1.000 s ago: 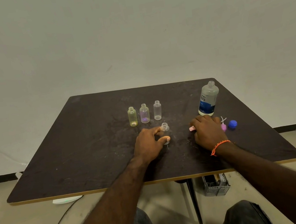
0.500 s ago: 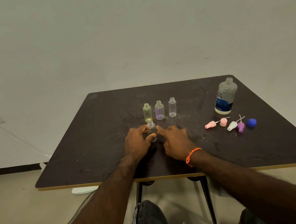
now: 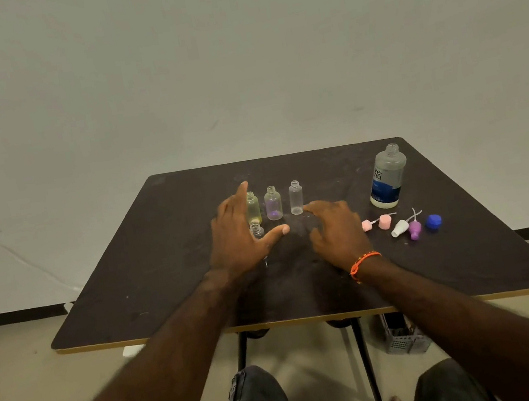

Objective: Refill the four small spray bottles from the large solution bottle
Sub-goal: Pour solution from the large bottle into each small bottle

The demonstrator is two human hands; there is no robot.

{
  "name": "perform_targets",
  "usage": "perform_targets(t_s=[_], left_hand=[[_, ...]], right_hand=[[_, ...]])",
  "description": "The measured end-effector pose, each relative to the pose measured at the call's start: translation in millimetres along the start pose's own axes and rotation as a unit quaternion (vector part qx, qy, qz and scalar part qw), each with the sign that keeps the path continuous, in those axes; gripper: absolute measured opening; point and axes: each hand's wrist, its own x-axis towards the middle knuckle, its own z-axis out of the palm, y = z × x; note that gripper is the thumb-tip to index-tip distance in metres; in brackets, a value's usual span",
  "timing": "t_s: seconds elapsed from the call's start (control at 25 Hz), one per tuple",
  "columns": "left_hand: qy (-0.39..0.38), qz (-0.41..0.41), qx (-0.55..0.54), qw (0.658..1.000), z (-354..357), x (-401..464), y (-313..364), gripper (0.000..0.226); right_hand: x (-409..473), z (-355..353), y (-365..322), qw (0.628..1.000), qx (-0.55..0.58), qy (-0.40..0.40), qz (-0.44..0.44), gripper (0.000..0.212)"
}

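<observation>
We see the fourth small bottle (image 3: 256, 230) standing upright and uncapped on the dark surface (image 3: 160, 251), just in front of the yellow bottle (image 3: 252, 207) in the row of three, tucked between the left hand's (image 3: 237, 235) straight fingers and spread thumb, gripped by neither. The right hand (image 3: 335, 229) hovers relaxed and empty, nearer the large solution bottle (image 3: 387, 177), which stands well right of that row.
</observation>
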Motion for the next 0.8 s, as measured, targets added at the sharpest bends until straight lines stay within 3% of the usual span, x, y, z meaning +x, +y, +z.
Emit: perform_targets(t_s=[0.16, 0.28, 0.4, 0.52, 0.64, 0.8], left_hand=[[-0.030, 0.095, 0.025, 0.995, 18.9, 50.2, 57.9, 0.109], [-0.089, 0.123, 0.053, 0.987, 53.7, 85.3, 94.4, 0.100], [-0.174, 0.121, 0.070, 0.975, 101.1, 110.1, 114.0, 0.096], [-0.230, 0.098, 0.055, 0.967, 149.3, 124.2, 124.8, 0.101], [-0.262, 0.061, -0.005, 0.963, 189.6, 137.6, 132.8, 0.106], [-0.240, 0.053, -0.100, 0.964, 216.5, 148.9, 136.0, 0.079]], right_hand=[[12.5, -49.6, 54.9, 0.990, -0.054, 0.114, 0.057, 0.053], [26.8, -80.7, 99.2, 0.981, -0.039, 0.155, 0.114, 0.061], [48.7, -93.2, 141.3, 0.973, 0.030, 0.097, 0.205, 0.080], [64.5, -91.5, 168.7, 0.969, 0.117, 0.018, 0.218, 0.095], [78.6, -85.9, 181.8, 0.964, 0.165, 0.008, 0.207, 0.090], [86.5, -77.5, 184.8, 0.956, 0.221, 0.031, 0.192, 0.066]])
